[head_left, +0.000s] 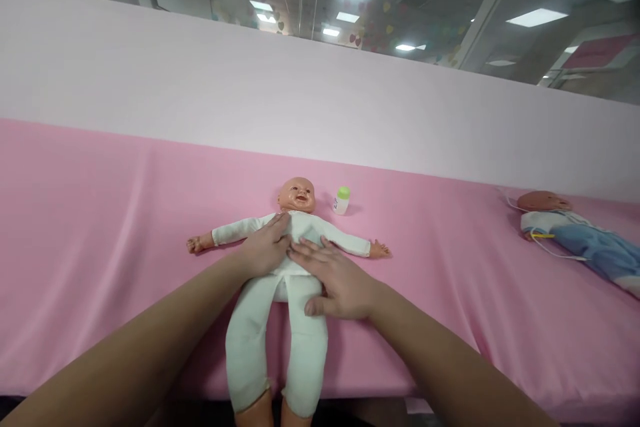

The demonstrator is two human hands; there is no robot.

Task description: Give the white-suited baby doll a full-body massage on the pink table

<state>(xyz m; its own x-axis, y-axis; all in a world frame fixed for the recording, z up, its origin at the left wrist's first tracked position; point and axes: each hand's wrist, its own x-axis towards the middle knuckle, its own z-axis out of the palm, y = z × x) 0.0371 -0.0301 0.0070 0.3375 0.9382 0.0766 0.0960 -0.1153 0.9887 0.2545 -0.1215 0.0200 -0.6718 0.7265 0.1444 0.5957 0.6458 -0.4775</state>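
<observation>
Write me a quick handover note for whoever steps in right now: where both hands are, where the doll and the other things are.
Left hand: flat and open on the doll, on its chest.
Right hand: flat and open on its belly and hip.
Doll lies face up on the pink sheet, arms spread, legs toward the near edge.
Small bottle stands beside its head, untouched.
Second doll lies far right, with a thin cord by it.
Neither hand has a grip on anything.

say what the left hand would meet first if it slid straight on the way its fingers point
The left hand lies flat on the doll's chest, fingers aimed up toward the head. Going straight on, it would probably meet the doll's neck and chin first.
</observation>
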